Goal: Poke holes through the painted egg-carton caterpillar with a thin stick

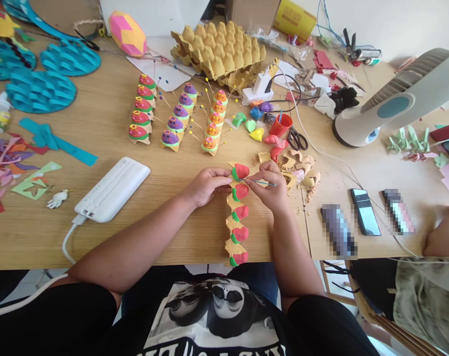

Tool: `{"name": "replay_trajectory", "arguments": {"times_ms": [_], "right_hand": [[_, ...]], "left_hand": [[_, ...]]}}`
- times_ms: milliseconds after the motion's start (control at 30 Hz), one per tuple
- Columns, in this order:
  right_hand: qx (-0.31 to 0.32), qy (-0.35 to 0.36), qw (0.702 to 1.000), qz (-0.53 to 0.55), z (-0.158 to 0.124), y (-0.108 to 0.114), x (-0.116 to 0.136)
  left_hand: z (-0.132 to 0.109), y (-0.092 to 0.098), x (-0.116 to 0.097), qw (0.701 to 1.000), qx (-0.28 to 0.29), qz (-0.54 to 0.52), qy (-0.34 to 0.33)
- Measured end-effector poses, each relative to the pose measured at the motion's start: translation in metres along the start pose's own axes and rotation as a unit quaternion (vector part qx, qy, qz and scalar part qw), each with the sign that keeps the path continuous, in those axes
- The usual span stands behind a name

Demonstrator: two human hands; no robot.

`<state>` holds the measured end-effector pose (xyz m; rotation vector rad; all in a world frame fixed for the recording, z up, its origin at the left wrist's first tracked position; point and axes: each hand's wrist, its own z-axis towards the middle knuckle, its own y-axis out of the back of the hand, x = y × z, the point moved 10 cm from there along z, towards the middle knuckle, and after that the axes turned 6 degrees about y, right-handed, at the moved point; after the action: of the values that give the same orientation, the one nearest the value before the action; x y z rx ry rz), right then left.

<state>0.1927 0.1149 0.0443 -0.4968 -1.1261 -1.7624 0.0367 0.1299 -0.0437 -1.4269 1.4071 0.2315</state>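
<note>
A strip of egg-carton cups [237,217] topped with red and green clay runs from the table's front edge up to my hands. My left hand [205,185] is closed on the far end of the strip, fingers pinching the top cup. My right hand [270,185] is closed in a pinch on a thin pin with a blue head [263,183], its tip close to the red clay of the top cup.
Three finished rows of decorated cups [176,118] with pins stand further back. Clay lumps [252,123], a red cup [281,124], scissors [297,139], a glue gun [261,85], egg trays [219,52], a white power bank [111,189], a fan [398,101] and phones [365,211] lie around. Another person's arm [442,237] is at right.
</note>
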Motion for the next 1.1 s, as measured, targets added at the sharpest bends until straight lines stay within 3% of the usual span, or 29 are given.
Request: {"name": "replay_trajectory", "arguments": {"times_ms": [200,500,667,1100], "right_hand": [[-0.004,0.030,0.999,-0.016,0.002,0.000,0.008],[-0.016,-0.038,0.997,0.062,0.001,0.004,-0.006],[0.016,-0.018,0.998,0.057,0.001,-0.003,-0.003],[0.001,-0.004,0.999,0.053,0.001,0.000,0.002]], "left_hand": [[0.001,0.001,0.001,1.000,-0.003,0.007,-0.004],[0.001,-0.001,0.003,1.000,0.007,0.004,0.008],[0.002,0.000,0.004,1.000,0.007,-0.005,0.015],[0.004,0.005,0.005,0.998,-0.016,-0.060,0.032]]}}
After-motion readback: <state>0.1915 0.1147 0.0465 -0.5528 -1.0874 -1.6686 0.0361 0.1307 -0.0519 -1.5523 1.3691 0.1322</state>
